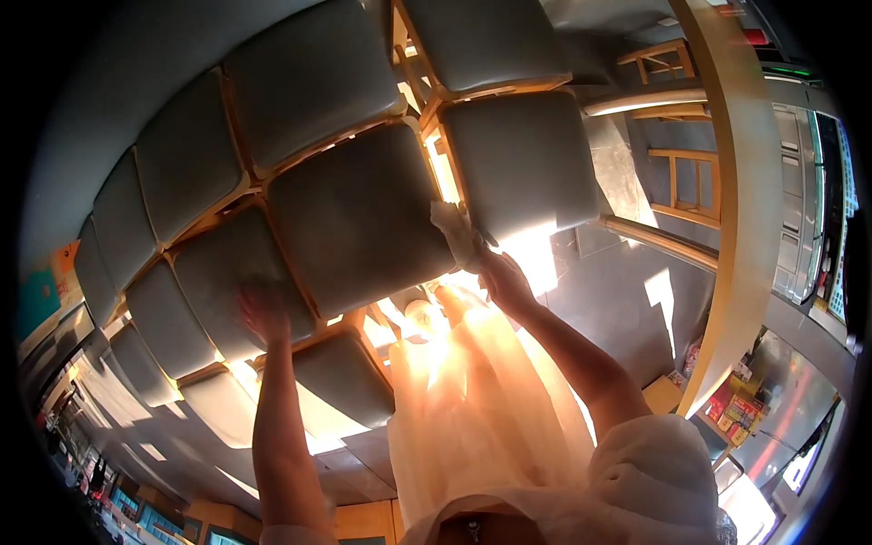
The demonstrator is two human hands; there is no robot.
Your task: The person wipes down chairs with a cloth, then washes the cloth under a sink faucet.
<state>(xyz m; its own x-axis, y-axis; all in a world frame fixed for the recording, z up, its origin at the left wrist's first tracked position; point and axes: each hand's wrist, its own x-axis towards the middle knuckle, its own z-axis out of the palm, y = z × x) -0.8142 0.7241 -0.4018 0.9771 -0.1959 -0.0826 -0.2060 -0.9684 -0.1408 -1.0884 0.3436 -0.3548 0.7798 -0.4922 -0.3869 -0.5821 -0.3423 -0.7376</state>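
Several chairs with dark padded seats and light wooden frames stand packed side by side. My right hand (500,277) holds a crumpled pale cloth (454,232) over the gap between the middle seat (359,218) and the seat to its right (518,159). The cloth touches the middle seat's right edge. On the left, my left hand (263,311) is over another dark seat (236,272); motion blurs its fingers, and whether it touches the seat is unclear.
A long wooden table edge (740,182) runs down the right side, with wooden stools (695,186) beside it. Bright sunlight falls on the tiled floor (609,309). Colourful packets (740,409) lie at the lower right.
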